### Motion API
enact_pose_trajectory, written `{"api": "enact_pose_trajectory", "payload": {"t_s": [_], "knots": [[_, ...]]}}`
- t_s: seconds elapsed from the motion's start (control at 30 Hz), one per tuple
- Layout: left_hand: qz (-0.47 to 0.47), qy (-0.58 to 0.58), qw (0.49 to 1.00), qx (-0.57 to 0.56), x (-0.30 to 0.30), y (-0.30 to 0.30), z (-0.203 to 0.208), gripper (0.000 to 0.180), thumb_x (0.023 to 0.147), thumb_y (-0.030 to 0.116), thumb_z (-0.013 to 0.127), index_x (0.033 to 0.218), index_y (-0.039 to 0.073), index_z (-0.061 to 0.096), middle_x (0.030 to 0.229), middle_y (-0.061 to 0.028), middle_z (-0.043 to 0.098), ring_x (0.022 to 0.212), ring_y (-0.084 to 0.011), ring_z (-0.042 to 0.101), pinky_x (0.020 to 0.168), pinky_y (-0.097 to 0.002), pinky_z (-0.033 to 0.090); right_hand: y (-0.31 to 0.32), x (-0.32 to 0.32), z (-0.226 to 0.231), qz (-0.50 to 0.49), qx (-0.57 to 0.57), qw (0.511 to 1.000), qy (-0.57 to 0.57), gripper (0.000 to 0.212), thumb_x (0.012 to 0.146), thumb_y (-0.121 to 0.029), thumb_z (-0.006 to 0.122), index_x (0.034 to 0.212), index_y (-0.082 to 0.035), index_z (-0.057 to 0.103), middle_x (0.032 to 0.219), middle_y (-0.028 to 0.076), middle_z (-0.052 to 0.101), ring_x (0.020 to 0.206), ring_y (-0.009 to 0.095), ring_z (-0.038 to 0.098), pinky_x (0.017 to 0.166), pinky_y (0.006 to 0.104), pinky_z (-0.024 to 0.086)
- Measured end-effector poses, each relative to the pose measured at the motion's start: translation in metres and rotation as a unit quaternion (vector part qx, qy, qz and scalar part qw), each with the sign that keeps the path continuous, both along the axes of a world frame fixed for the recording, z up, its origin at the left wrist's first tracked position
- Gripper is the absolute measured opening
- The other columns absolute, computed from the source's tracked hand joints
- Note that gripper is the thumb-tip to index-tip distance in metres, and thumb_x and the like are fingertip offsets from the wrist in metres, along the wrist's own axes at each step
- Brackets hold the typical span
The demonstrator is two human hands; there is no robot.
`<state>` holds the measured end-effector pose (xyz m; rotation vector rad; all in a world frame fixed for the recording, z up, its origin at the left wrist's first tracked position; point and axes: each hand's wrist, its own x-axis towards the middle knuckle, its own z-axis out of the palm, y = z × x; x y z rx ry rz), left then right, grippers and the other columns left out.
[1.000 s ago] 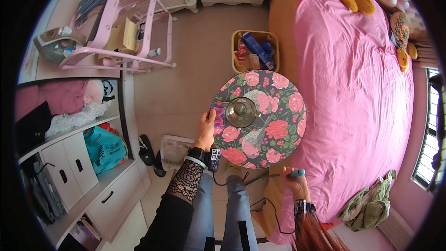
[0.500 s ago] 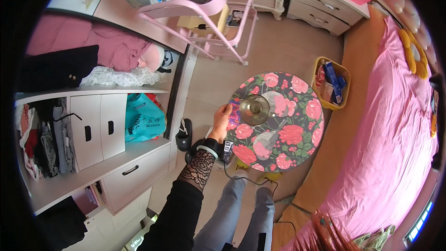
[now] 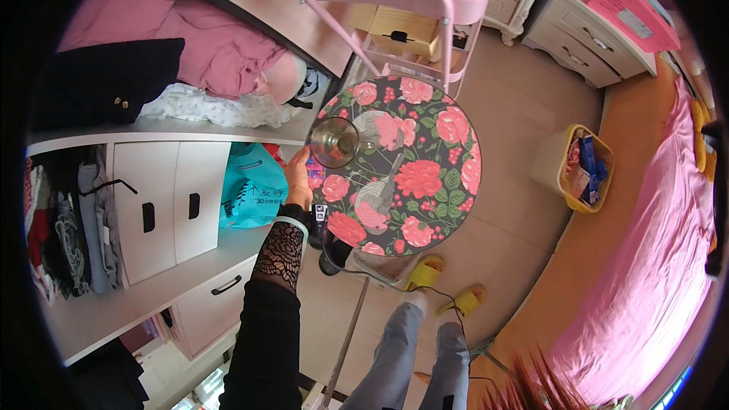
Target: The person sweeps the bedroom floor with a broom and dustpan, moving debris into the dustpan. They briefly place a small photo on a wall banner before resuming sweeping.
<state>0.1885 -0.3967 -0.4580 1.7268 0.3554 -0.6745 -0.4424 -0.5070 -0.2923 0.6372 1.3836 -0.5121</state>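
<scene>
Floral round table (image 3: 429, 178): now by the pink trolley (image 3: 472, 11), well apart from the yellow bin (image 3: 553, 159) it was near; the person seems to be shifting it.
Left hand (image 3: 298, 181): fingers grasping the table's left edge, beside a purple packet (image 3: 315, 171).
Right hand: out of view, fingers' state unknown.
Clear glass (image 3: 334, 144): near the table's left edge.
Obstacles: trolley beyond far edge, open cabinet (image 3: 144, 182) leftward.

Black tabletop (image 3: 391, 171) with pink-rose print, yellow slippers (image 3: 425, 272), turquoise bag (image 3: 253, 191).

a home bedroom, shown by the pink-covered bed (image 3: 630, 288) and clothes-filled wardrobe (image 3: 144, 273)
</scene>
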Motion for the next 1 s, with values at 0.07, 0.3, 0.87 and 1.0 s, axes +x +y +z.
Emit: {"api": "enact_pose_trajectory", "payload": {"t_s": [0.07,0.3,0.87,1.0], "knots": [[0.031,-0.024,0.999,0.008,0.025,0.008,-0.002,0.048,0.090,0.034,0.067,0.123,0.000,0.062,0.124,-0.0076,0.062,0.108,-0.0169,0.057,0.094,-0.0325,0.043,0.001,0.014,-0.007,0.014,-0.001,1.000,0.001,0.018,0.086,0.001,0.054,0.103,0.002,0.049,0.076,0.008,0.054,0.059,0.017,0.049,0.058,0.0271,0.046],[0.034,-0.075,0.997,-0.005,0.080,0.039,0.000,0.057,0.096,0.045,0.056,0.125,-0.003,0.060,0.121,-0.0069,0.063,0.104,-0.0171,0.058,0.093,-0.0305,0.044,0.016,0.048,-0.014,0.052,-0.006,0.999,0.008,0.021,0.086,0.000,0.054,0.107,0.002,0.049,0.076,0.008,0.055,0.060,0.017,0.050,0.058,0.0272,0.047],[-0.180,-0.526,0.824,0.111,-0.045,-0.024,0.105,0.025,0.088,0.000,0.058,0.113,0.003,0.057,0.102,-0.0107,0.056,0.099,-0.0264,0.053,0.086,-0.0371,0.043,0.016,0.069,0.002,0.102,-0.022,0.995,0.002,0.030,0.086,0.000,0.054,0.116,0.000,0.048,0.078,0.008,0.056,0.060,0.017,0.051,0.058,0.0274,0.047],[-0.225,-0.455,0.861,0.035,-0.036,-0.120,0.087,0.026,0.087,0.002,0.064,0.113,0.003,0.057,0.102,-0.0116,0.057,0.088,-0.0237,0.058,0.074,-0.0346,0.048,0.018,0.060,0.003,0.103,-0.021,0.994,-0.004,0.032,0.086,-0.001,0.054,0.118,0.000,0.047,0.079,0.008,0.057,0.060,0.017,0.052,0.058,0.0274,0.047]]}}
